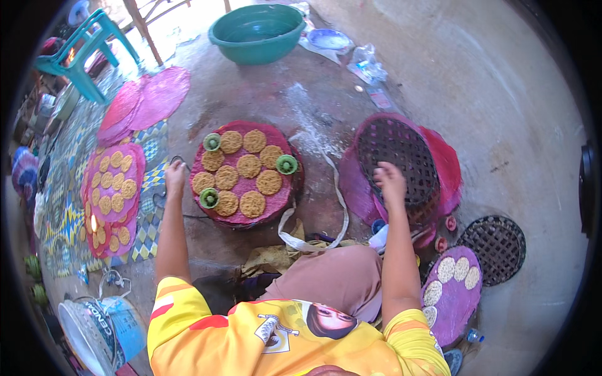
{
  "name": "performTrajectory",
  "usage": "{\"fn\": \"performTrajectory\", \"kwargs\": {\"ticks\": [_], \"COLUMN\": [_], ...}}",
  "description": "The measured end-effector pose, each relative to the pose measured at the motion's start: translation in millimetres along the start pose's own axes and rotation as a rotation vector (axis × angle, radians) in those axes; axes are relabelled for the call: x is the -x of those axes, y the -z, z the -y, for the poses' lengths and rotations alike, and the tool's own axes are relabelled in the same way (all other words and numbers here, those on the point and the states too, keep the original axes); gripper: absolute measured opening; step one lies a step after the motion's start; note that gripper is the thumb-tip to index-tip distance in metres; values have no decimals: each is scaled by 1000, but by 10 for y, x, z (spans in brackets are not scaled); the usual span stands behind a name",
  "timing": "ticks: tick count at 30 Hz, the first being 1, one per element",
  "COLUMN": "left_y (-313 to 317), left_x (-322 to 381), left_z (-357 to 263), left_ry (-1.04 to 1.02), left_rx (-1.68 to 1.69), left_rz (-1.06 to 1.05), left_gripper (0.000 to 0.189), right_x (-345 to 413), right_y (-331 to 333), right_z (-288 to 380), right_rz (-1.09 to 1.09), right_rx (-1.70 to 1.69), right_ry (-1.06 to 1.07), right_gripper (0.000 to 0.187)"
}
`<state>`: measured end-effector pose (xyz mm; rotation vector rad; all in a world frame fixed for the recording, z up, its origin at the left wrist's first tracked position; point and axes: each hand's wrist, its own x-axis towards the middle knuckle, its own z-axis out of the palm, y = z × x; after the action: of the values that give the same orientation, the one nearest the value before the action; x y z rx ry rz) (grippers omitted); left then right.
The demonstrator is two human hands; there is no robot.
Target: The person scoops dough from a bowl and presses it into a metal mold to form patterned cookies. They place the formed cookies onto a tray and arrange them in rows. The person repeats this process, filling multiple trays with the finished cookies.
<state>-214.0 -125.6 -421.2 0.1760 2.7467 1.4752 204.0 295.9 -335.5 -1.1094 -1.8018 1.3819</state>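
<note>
In front of me is a round magenta sheet [242, 181] on a low round stand. Several flat, brownish coiled rounds [249, 166] lie on it, along with three green ring-topped pieces [286, 164] near its rim. My left hand [175, 177] is to the left of the sheet, fingers curled beside a thin dark wire loop [178, 160]; whether it grips the wire is unclear. Over an upturned dark woven basket [397, 155] on the right hovers my right hand [391, 182], fingers slightly apart and nothing visible in them. Pink and magenta sheets [439, 164] lie beneath that basket.
A green basin [257, 35] stands at the back, near a teal plastic stool [84, 61]. More rounds lie on pink sheets [120, 160] over a patterned mat [66, 188]. At right are a purple sheet with pale rounds [454, 301] and a woven disc [494, 249]. A bucket [101, 333] sits front left.
</note>
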Motion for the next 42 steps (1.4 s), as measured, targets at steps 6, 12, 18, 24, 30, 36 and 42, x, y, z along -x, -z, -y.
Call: {"fn": "performTrajectory", "kwargs": {"ticks": [6, 12, 18, 24, 30, 36, 42], "left_y": [-79, 16, 80, 186, 268, -52, -774], "left_x": [405, 1174, 1312, 984, 850, 395, -192], "left_z": [-351, -756, -691, -902, -972, -890, -820], "left_ry": [-167, -209, -225, -148, -93, -188, -407], "left_rx": [-493, -636, -577, -416, -502, -223, -389], "left_rz": [156, 431, 446, 525, 641, 117, 168], "left_gripper": [50, 61, 65, 57, 56, 51, 54], "right_x": [99, 135, 6, 174, 618, 610, 583], "right_y": [-1533, -2308, -2013, -1452, -1180, -1244, -1203], "right_z": [48, -28, -226, -357, -73, -4, -168], "right_rz": [589, 468, 333, 394, 674, 609, 496], "right_rx": [487, 885, 632, 165, 389, 312, 298], "right_ry": [227, 552, 303, -242, 16, 93, 157], "right_gripper": [51, 73, 62, 53, 57, 56, 59]}}
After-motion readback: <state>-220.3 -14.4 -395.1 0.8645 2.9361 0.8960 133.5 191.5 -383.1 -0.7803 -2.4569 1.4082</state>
